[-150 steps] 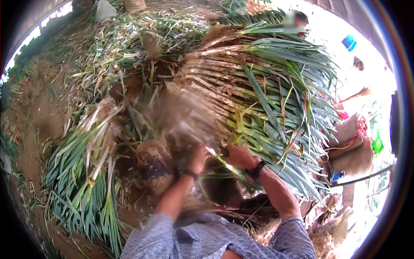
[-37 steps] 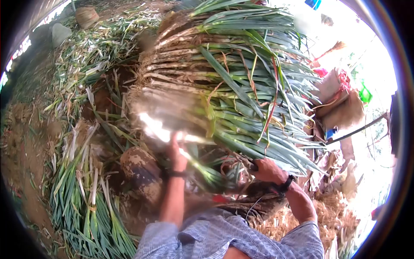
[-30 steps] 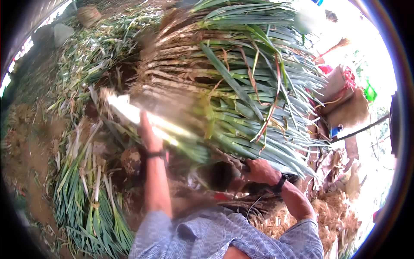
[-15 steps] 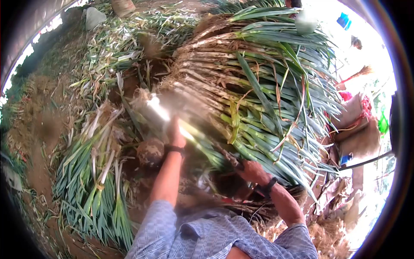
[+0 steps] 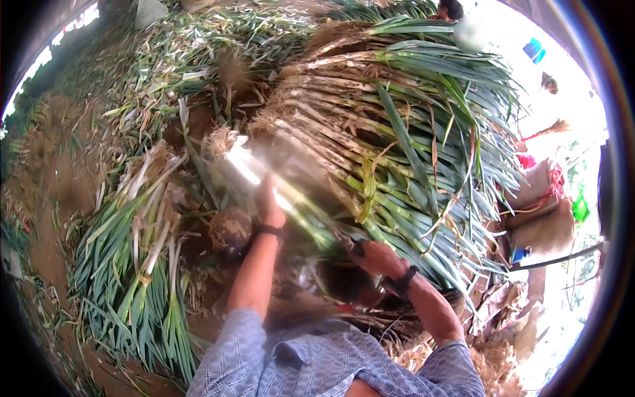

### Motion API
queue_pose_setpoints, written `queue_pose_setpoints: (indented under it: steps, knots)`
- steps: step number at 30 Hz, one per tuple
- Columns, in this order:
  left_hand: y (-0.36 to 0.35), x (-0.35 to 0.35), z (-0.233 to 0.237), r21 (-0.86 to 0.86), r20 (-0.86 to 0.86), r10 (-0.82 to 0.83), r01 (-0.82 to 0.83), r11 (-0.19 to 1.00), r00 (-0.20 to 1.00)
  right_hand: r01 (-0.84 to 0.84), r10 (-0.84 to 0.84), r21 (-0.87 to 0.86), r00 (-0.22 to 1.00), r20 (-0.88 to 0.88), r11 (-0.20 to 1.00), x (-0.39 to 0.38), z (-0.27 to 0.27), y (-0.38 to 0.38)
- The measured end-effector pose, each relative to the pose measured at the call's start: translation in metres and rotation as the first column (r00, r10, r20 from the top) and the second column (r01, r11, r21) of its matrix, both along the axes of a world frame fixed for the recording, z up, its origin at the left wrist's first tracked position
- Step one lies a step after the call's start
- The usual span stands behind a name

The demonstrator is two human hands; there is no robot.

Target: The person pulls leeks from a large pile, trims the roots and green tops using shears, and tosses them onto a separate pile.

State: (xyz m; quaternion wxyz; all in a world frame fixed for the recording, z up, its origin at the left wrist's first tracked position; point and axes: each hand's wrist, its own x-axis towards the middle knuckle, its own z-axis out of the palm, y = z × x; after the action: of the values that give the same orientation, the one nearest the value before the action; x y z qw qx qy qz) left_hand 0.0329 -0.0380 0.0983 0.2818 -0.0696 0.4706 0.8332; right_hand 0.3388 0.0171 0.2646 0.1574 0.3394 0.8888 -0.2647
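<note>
My left hand (image 5: 270,204) is closed around the stalks of a white-and-green leek bunch (image 5: 299,210), whose pale root ends point up and left. My right hand (image 5: 380,259) grips a dark tool (image 5: 349,242), its tip close to the green part of the bunch. The tool's exact shape is blurred. Beside the bunch lies a large pile of leeks (image 5: 397,132), roots to the left and leaves to the right. Tied leeks (image 5: 142,291) lie on the ground at the left. A round brown object (image 5: 230,230) is next to my left wrist.
Leaf scraps (image 5: 198,59) cover the ground at the upper left. Sacks (image 5: 544,208) stand at the right, with a thin dark bar (image 5: 555,255) beneath them. Part of a person's head (image 5: 450,9) shows at the top. Loose roots (image 5: 493,364) lie at the lower right.
My right hand and the tool have moved slightly left and up along the leek bunch. The view has shifted a little. My left hand keeps its hold.
</note>
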Motion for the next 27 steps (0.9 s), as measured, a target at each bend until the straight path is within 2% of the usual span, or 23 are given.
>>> queue_pose_setpoints:
  steps: [3,7,8,12,16,18,21,22,24,25,27]
  knots:
    - [0.001,-0.005,-0.015,0.143,0.03,0.041,-0.045,0.989,0.999,-0.007,0.006,-0.022,0.999,-0.05,1.0,-0.017,-0.017,0.01]
    - [0.003,-0.008,-0.029,0.246,0.082,0.081,-0.099,0.964,0.993,0.027,-0.027,-0.01,0.999,-0.042,1.0,-0.037,-0.005,0.006]
    - [0.006,-0.01,-0.034,0.211,0.077,0.1,-0.115,0.971,0.992,0.026,-0.027,-0.011,0.998,-0.052,1.0,-0.039,-0.004,0.006]
    - [0.006,-0.013,-0.043,0.262,0.091,0.068,-0.09,0.961,0.994,-0.05,0.049,-0.013,0.997,-0.063,0.999,-0.051,-0.005,0.01]
    - [0.002,-0.01,-0.026,0.287,0.081,0.017,-0.04,0.957,0.997,-0.068,0.065,-0.026,0.994,-0.089,0.997,-0.075,-0.014,0.02]
    - [0.0,-0.016,-0.053,0.275,0.016,-0.055,0.049,0.96,0.998,-0.116,0.118,0.025,0.986,-0.114,0.993,-0.092,0.002,0.012]
    - [-0.006,0.001,0.013,0.23,0.131,0.054,-0.083,0.97,0.99,-0.127,0.128,0.016,0.982,-0.138,0.992,-0.11,-0.01,0.021]
    - [-0.003,-0.003,-0.005,0.239,0.055,0.05,-0.062,0.969,0.997,-0.134,0.139,0.044,0.979,-0.149,0.99,-0.115,-0.009,0.021]
    - [-0.005,-0.008,-0.012,0.155,-0.059,-0.012,0.021,0.988,0.998,-0.141,0.157,0.099,0.971,-0.178,0.985,-0.13,-0.004,0.02]
    - [-0.005,-0.009,-0.018,0.109,-0.112,-0.047,0.059,0.992,0.993,-0.156,0.166,0.074,0.972,-0.169,0.985,-0.135,-0.001,0.02]
    - [0.007,-0.018,-0.072,-0.042,-0.332,-0.033,0.02,0.999,0.943,-0.184,0.186,0.024,0.972,-0.146,0.983,-0.144,0.006,0.02]
